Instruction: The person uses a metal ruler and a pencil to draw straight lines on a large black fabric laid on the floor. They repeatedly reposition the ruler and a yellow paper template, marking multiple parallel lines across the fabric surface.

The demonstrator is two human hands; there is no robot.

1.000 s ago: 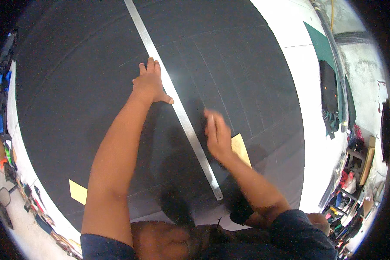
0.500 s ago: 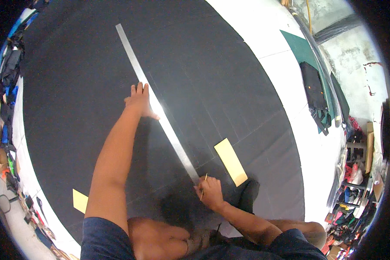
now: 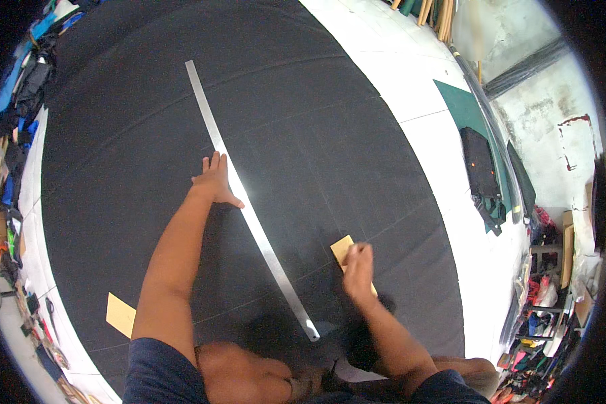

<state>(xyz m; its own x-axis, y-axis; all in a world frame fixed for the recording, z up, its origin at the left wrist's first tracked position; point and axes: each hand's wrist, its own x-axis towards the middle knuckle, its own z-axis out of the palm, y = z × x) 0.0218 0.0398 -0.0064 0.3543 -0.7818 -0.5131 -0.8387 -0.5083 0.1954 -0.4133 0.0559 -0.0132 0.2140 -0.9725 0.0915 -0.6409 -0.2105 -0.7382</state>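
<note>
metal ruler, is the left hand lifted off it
No, the left hand presses flat against the metal ruler on the black cloth.

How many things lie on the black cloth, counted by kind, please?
Metal ruler: 1
Tan card pieces: 2
Hands: 2, the left hand pressing on the ruler, the right hand over one card
Total: 5, all on the black cloth
</note>
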